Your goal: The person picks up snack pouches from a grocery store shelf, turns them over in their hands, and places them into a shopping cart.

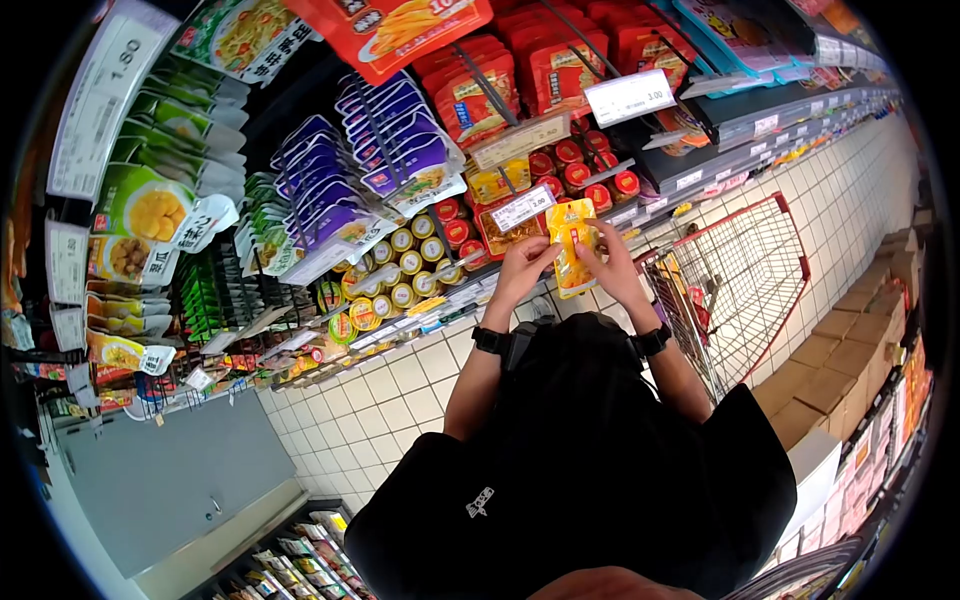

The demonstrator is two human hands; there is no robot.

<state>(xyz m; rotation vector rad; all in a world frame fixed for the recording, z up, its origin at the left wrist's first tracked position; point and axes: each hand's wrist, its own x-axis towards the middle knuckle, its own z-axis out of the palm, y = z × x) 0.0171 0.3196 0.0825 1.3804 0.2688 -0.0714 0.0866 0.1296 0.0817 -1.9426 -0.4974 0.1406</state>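
Yellow packet is up in front of the shelf, held between both hands: the left hand pinches one side, and the right grips the other with its thumb over the front. Pretty close to it there's a price tag and some red-lidded jars. Shopping cart sits off to the right on the tiled floor, fwiw.
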